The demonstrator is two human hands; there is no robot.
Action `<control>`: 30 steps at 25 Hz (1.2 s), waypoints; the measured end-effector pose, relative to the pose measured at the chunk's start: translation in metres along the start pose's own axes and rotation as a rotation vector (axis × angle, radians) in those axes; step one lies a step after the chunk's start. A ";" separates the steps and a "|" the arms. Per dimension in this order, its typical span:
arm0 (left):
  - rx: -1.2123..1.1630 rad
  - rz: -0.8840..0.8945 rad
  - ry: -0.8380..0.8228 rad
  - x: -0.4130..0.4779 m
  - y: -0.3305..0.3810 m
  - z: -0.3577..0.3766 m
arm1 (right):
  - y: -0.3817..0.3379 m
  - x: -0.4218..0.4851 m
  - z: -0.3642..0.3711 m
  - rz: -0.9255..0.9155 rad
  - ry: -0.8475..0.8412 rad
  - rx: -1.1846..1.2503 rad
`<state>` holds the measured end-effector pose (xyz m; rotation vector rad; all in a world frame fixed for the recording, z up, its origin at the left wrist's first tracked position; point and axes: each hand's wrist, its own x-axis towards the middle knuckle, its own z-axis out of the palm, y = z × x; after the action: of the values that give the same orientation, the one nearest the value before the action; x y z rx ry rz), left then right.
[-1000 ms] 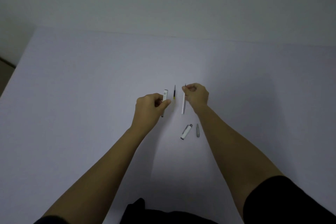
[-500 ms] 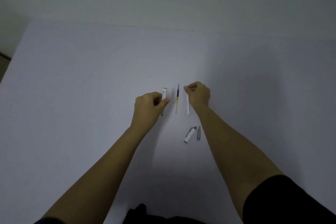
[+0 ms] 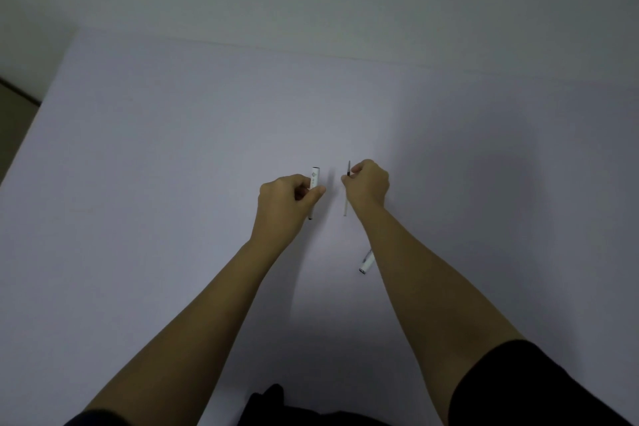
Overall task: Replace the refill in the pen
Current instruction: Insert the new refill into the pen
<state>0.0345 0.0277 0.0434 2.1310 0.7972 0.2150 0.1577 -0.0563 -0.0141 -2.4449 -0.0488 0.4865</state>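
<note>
We see one refill (image 3: 346,189) pinched in the right hand (image 3: 368,183), just right of frame centre, dark tip pointing up-frame and pale tail sticking out below the fist. Half a second ago two thin refills showed there, one lying loose between the hands; now only one shows, and we cannot tell where the other went. The left hand (image 3: 285,199), just left of centre, is closed around the white pen barrel (image 3: 313,190), held upright as before, its top end above the thumb and its dark lower end below the palm. The hands are near each other, not touching. The white cap piece (image 3: 366,262) lies on the table (image 3: 155,166) lower down, now half hidden by the right forearm; the grey piece seen beside it earlier is out of sight. Dark sleeves (image 3: 539,387) at bottom edge.
</note>
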 end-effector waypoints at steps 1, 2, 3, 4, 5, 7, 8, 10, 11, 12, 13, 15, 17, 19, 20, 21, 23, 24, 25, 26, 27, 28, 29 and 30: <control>-0.001 -0.002 0.004 0.000 -0.001 -0.002 | -0.001 0.001 0.000 0.012 -0.004 -0.002; 0.002 -0.002 0.007 0.000 -0.002 -0.003 | -0.003 0.001 0.000 0.023 -0.012 0.002; 0.007 -0.002 0.009 -0.001 -0.003 -0.005 | -0.005 0.002 -0.003 0.036 -0.020 0.025; 0.007 0.000 0.010 -0.001 -0.004 -0.006 | -0.008 0.003 -0.005 0.055 -0.029 0.079; 0.000 0.003 0.007 -0.002 -0.005 -0.008 | -0.011 0.003 -0.009 0.076 -0.039 0.175; -0.019 0.022 -0.012 -0.003 -0.005 -0.010 | -0.018 0.001 -0.022 0.125 -0.080 0.465; -0.017 0.037 -0.030 -0.004 -0.004 -0.011 | -0.021 -0.001 -0.030 0.152 -0.108 0.624; 0.001 0.074 -0.059 -0.006 -0.001 -0.012 | -0.025 -0.010 -0.052 0.168 -0.166 0.894; 0.012 0.096 -0.063 -0.008 0.001 -0.012 | -0.025 -0.015 -0.063 0.150 -0.181 0.980; 0.026 0.120 -0.063 -0.010 0.004 -0.012 | -0.025 -0.021 -0.074 0.121 -0.187 1.037; 0.042 0.144 -0.065 -0.013 0.006 -0.012 | -0.024 -0.027 -0.084 0.090 -0.189 1.079; 0.061 0.175 -0.075 -0.018 0.012 -0.013 | -0.023 -0.038 -0.098 0.041 -0.188 1.121; 0.060 0.192 -0.078 -0.021 0.018 -0.015 | -0.022 -0.048 -0.105 0.010 -0.186 1.129; 0.061 0.215 -0.078 -0.025 0.024 -0.017 | -0.022 -0.057 -0.110 -0.017 -0.179 1.123; 0.065 0.224 -0.078 -0.028 0.027 -0.018 | -0.022 -0.060 -0.112 -0.026 -0.174 1.125; 0.070 0.228 -0.076 -0.030 0.029 -0.019 | -0.022 -0.063 -0.115 -0.031 -0.171 1.129; 0.076 0.233 -0.067 -0.034 0.033 -0.022 | -0.022 -0.069 -0.120 -0.046 -0.170 1.133; 0.076 0.238 -0.061 -0.036 0.034 -0.024 | -0.021 -0.072 -0.121 -0.057 -0.172 1.131; 0.074 0.246 -0.054 -0.037 0.036 -0.025 | -0.021 -0.075 -0.123 -0.069 -0.175 1.128; 0.070 0.257 -0.047 -0.039 0.039 -0.026 | -0.020 -0.079 -0.125 -0.083 -0.177 1.124; 0.064 0.268 -0.042 -0.041 0.041 -0.027 | -0.019 -0.083 -0.126 -0.095 -0.181 1.117; 0.053 0.276 -0.039 -0.043 0.044 -0.028 | -0.018 -0.086 -0.127 -0.099 -0.187 1.107; 0.037 0.281 -0.038 -0.044 0.047 -0.028 | -0.018 -0.089 -0.128 -0.096 -0.200 1.096; 0.018 0.284 -0.038 -0.046 0.051 -0.028 | -0.017 -0.092 -0.128 -0.092 -0.219 1.084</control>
<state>0.0106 -0.0049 0.1053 2.2540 0.4736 0.3160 0.1192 -0.1321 0.1196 -1.3216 0.0126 0.5443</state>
